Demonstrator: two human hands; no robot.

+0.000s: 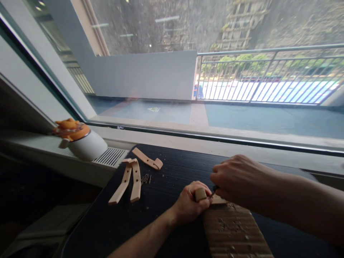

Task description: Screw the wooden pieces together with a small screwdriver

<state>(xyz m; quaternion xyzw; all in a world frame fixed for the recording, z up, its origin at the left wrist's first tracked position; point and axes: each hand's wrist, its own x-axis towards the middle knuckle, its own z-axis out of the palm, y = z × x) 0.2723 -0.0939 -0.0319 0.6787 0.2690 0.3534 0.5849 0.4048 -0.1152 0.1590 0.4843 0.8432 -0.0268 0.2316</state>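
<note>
My left hand [192, 202] is closed around a pale wooden piece [200, 194], whose squared end shows above the fingers. Over it, my right hand [232, 179] grips a thin metal tool [213, 194] with a dark handle. The tool's shaft points down at the wood beside my left thumb; its tip is hidden. Beneath and in front of both hands lies a brown, ridged board [233, 233] with a pitted, scuffed surface. To the left rest a hooked wooden piece [145, 158] with holes and two similar pieces [135, 182] side by side.
Several small screws [146, 178] lie by the wooden pieces on the black table [172, 168], among scattered crumbs. A white pot with an orange animal-shaped top [80, 139] stands on the vented sill at left. The window [150, 111] runs behind the table.
</note>
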